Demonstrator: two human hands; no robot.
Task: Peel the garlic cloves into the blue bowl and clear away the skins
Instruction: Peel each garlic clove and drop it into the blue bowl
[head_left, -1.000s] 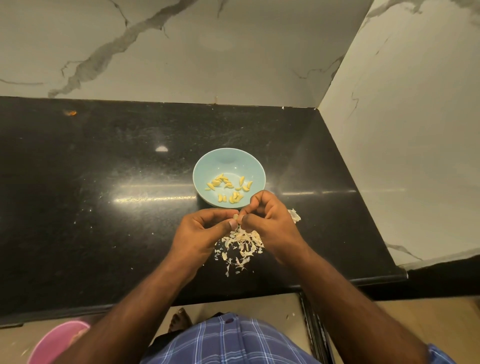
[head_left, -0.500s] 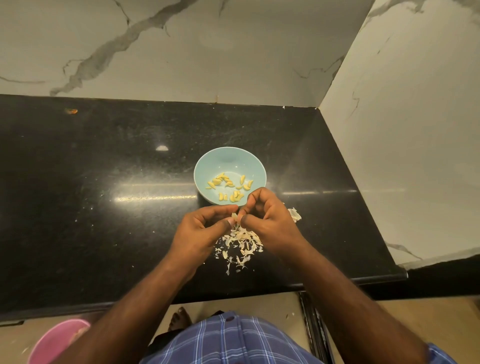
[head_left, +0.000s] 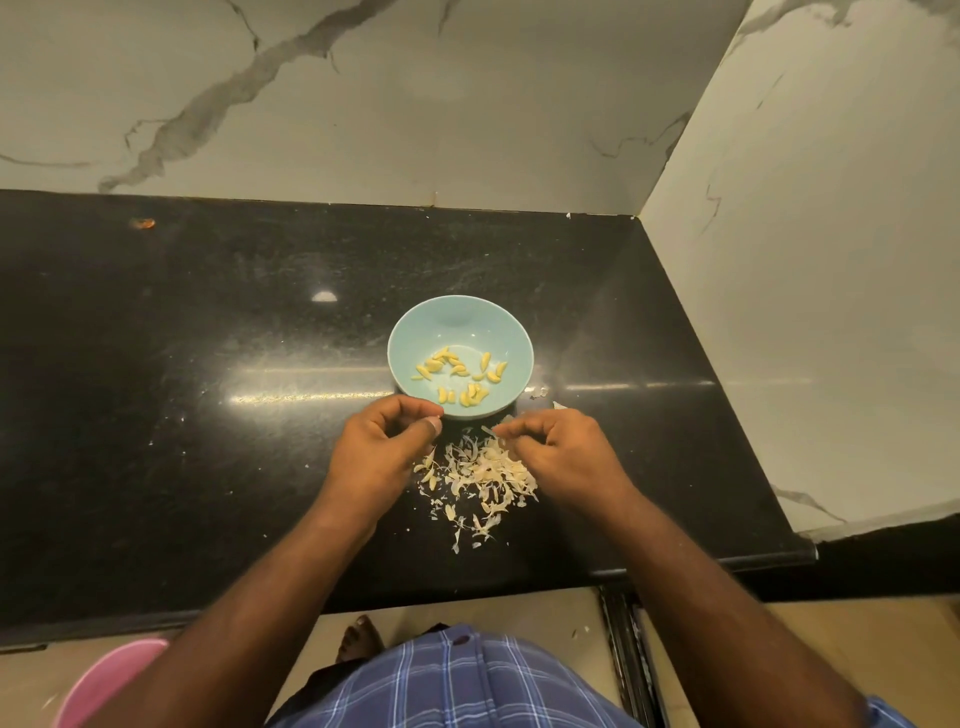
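Head view, bench: I see the black bench (head_left: 156, 415) running into a marble corner, with the blue bowl (head_left: 415, 332) near its middle.
Head view, cloves: peeled garlic cloves (head_left: 460, 376) lie scattered across the bottom of the blue bowl, yellow and bare.
Head view, skins: a loose pile of skins (head_left: 483, 475) sits on the bench just near of the bowl, between my two hands, with a few stray flakes to the right of the bowl.
Head view, left hand: my left hand (head_left: 382, 452) hovers at the bowl's near rim, thumb and fingers curled together; whether they pinch a clove I cannot tell, as the tips hide it.
Head view, right hand: my right hand (head_left: 563, 457) sits over the right side of the pile, fingers bent, a pale scrap of skin at the fingertips; a firm pinch I cannot confirm.
Step in hand: I judge peeling is at or near its end, with one clove perhaps left to drop in the bowl.
Next move: gathering the skins calls for sweeping the pile together without nudging the bowl; a pink bin (head_left: 104, 680) shows below the bench at the near left.
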